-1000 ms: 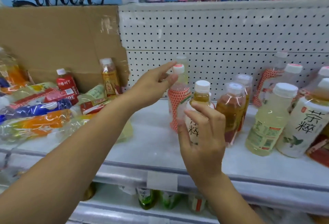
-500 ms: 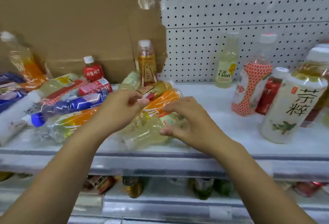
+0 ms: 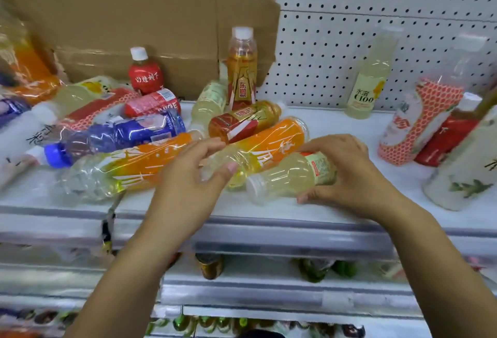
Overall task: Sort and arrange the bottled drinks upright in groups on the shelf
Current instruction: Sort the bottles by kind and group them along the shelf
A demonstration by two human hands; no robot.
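Observation:
A heap of bottled drinks lies on its side on the left half of the white shelf (image 3: 336, 125): two orange-labelled bottles (image 3: 134, 165) (image 3: 274, 141), a blue one (image 3: 121, 136) and a red-and-gold one (image 3: 242, 120). My right hand (image 3: 349, 176) grips a pale yellow bottle (image 3: 285, 176) that lies at the heap's front edge, cap pointing left. My left hand (image 3: 188, 176) is spread over the neck of the nearer orange bottle, fingers apart. Upright at the back stand a gold bottle (image 3: 242, 69), a small red bottle (image 3: 145, 74) and a pale C100 bottle (image 3: 368, 82).
At the right stand a honeycomb-patterned bottle (image 3: 419, 120), a red one behind it and a white tea bottle (image 3: 468, 171). Cardboard (image 3: 134, 15) and a white pegboard (image 3: 376, 15) back the shelf. More bottles sit on the lower shelf (image 3: 209, 265).
Both hands left the upright bottles on the right and came to the heap on the left. My right hand has closed around the lying pale yellow bottle; my left hand has opened.

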